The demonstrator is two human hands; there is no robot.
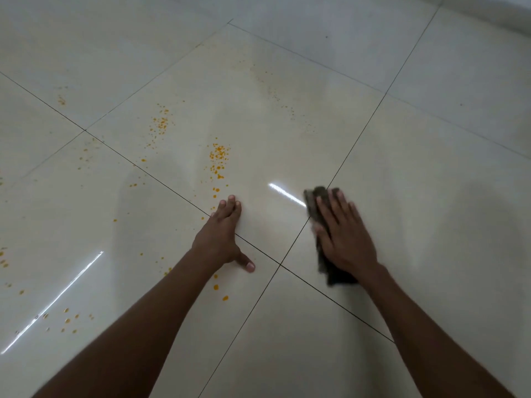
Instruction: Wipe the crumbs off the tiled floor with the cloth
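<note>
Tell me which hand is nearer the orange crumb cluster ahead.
Left. The left hand lies flat with fingertips just below the crumb cluster; the right hand presses the cloth farther right.

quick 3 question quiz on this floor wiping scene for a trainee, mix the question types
1. True or false: the right hand lies flat on the cloth.
2. Most of the crumbs lie: A) left of the cloth, B) right of the cloth, C) under the right arm.
3. Fill in: the left hand rests on the ___ and holds nothing.

Key: 1 true; 2 A; 3 floor
</note>
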